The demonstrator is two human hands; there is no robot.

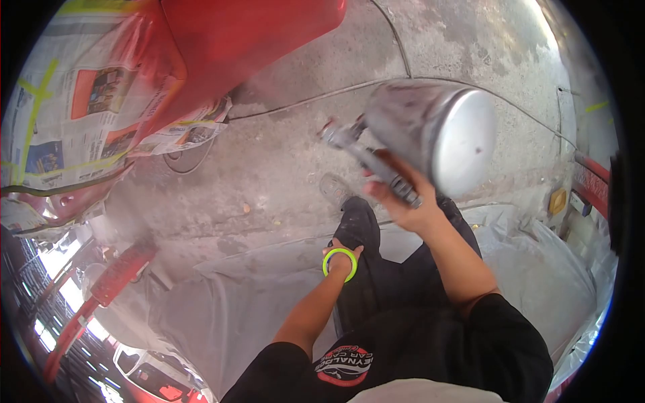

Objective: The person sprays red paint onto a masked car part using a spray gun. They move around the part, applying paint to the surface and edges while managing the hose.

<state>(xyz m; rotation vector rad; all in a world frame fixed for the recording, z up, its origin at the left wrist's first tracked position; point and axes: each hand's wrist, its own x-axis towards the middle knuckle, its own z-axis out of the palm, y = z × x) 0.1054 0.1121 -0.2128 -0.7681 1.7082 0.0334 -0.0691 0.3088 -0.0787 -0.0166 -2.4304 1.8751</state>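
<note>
Spray gun (363, 158) with its metal cup (430, 131) sits in the right hand (403, 201), fingers closed round the grip, nozzle aimed at the red car panel (248, 33) edged with taped newspaper (87, 101). Left hand (344, 260), by the thigh, grips a green ring (339, 250). Best, I judge, to hold the nozzle square to the panel, passes even.

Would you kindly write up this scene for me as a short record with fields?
right hand: shut on the handle of a spray gun, metal cup above it
left hand: on the black trouser leg, green band at the wrist; grip unclear
left side: red car panel; newspaper held on with yellow tape
ground: concrete floor, plastic sheet
</note>
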